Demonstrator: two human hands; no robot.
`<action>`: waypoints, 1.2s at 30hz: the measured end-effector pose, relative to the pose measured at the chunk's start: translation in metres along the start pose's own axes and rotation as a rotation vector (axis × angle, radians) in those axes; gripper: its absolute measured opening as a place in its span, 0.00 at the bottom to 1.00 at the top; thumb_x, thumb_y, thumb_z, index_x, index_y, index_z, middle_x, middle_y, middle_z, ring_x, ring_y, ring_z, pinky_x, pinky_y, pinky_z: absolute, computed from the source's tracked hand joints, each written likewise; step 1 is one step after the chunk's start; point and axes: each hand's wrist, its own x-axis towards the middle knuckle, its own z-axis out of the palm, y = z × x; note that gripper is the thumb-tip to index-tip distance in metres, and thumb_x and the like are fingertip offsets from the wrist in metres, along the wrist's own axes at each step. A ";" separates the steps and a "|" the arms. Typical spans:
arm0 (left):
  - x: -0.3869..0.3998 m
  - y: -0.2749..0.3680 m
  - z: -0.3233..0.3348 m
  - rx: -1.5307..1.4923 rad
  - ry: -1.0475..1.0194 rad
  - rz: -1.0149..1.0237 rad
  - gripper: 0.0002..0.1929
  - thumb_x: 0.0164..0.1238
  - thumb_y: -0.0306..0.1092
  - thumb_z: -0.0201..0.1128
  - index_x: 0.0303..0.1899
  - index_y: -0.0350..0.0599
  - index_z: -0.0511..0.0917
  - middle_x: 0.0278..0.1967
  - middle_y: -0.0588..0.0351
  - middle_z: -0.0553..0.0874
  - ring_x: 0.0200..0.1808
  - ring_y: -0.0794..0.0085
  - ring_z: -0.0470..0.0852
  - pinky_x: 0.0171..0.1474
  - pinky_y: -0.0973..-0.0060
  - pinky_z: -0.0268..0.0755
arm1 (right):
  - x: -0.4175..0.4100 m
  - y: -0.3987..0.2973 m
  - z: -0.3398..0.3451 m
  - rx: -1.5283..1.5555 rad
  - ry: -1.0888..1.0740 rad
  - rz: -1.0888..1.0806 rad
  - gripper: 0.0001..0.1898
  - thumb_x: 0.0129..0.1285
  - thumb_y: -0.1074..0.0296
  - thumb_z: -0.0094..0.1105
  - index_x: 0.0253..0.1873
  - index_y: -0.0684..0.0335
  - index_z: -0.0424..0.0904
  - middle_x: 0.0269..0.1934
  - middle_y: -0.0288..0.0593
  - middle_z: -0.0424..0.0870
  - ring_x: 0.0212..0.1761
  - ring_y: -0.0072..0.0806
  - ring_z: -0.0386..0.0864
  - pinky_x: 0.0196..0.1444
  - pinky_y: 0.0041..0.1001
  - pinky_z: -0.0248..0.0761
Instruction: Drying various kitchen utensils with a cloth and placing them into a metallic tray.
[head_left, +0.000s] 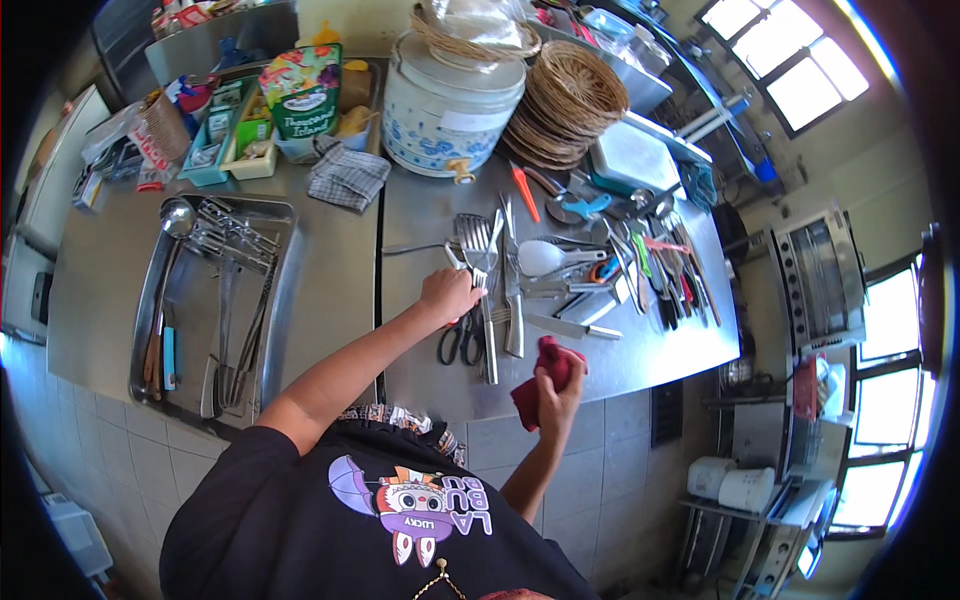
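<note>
My left hand (448, 295) is curled over the cutlery on the steel table, its fingertips against a metal fork (479, 280). What lies inside the fingers is hidden. Below it are black-handled scissors (460, 342); a slotted turner (473, 231) lies just above. In my right hand (561, 403) is a bunched dark red cloth (551, 371), held over the table's near edge. A metal-handled knife (514, 300) lies between my two hands. Another knife (574, 328) rests just beyond the cloth. A white rice paddle (551, 257) lies farther back among the utensils.
A steel tray (196, 315) on the left holds a ladle (178, 217), tongs and whisk-like beaters. A checked cloth (349, 174), a lidded drink crock (450, 112) with a tap and stacked wicker baskets (574, 97) line the back. More utensils (667, 262) crowd the right.
</note>
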 end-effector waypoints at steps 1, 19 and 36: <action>-0.005 0.004 0.007 -0.011 -0.063 -0.011 0.21 0.57 0.52 0.61 0.28 0.39 0.81 0.31 0.44 0.84 0.37 0.53 0.84 0.40 0.60 0.76 | -0.002 0.005 0.005 -0.159 0.005 0.004 0.19 0.52 0.72 0.60 0.51 0.59 0.71 0.43 0.49 0.79 0.44 0.39 0.78 0.48 0.33 0.69; -0.040 -0.010 0.040 0.012 -0.147 0.068 0.18 0.56 0.49 0.62 0.29 0.41 0.81 0.32 0.47 0.84 0.39 0.54 0.83 0.44 0.57 0.74 | -0.021 0.023 0.057 -0.793 -0.190 0.182 0.26 0.42 0.64 0.67 0.48 0.54 0.68 0.37 0.49 0.82 0.39 0.48 0.80 0.39 0.42 0.67; -0.065 0.004 0.026 -1.268 -0.284 -0.215 0.13 0.72 0.41 0.43 0.42 0.44 0.73 0.35 0.60 0.78 0.31 0.77 0.79 0.34 0.79 0.73 | -0.048 -0.004 0.046 0.479 -0.400 0.299 0.21 0.57 0.71 0.63 0.53 0.63 0.66 0.41 0.42 0.77 0.38 0.25 0.77 0.41 0.23 0.72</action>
